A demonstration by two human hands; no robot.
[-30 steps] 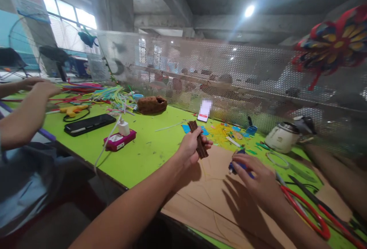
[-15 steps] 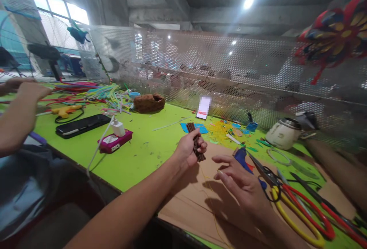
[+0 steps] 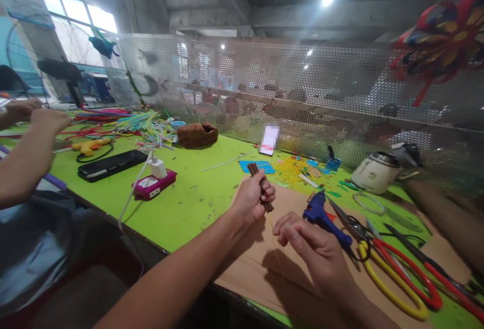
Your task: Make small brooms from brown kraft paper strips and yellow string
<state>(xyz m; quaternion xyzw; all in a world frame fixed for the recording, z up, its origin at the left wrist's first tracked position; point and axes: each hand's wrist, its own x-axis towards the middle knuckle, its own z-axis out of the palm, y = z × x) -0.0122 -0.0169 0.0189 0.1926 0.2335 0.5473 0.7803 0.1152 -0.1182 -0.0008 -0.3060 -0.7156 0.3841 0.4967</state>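
Observation:
My left hand (image 3: 251,198) is wrapped round a short bundle of dark brown sticks (image 3: 253,168), whose ends stick out above and below the fist. A thin yellow thread (image 3: 270,221) hangs from the lower end of the bundle. My right hand (image 3: 308,245) is just below and to the right, its thumb and fingertips pinched together at the thread. Brown cardboard (image 3: 242,263) lies beneath both hands. Beside my right hand rest a blue glue gun (image 3: 321,215) and scissors with yellow and red handles (image 3: 393,281).
On the green table (image 3: 204,182) are a magenta power socket (image 3: 155,185), a black phone (image 3: 112,165), a brown pouch-like object (image 3: 196,135) and yellow scraps (image 3: 293,170). A white pot (image 3: 374,172) stands right. Another person's arms (image 3: 28,155) are at left; a mesh screen (image 3: 234,87) stands behind.
My right hand has moved left and down towards the bundle, and its spread fingers have closed at the yellow thread. More of the glue gun shows. My left hand still holds the bundle.

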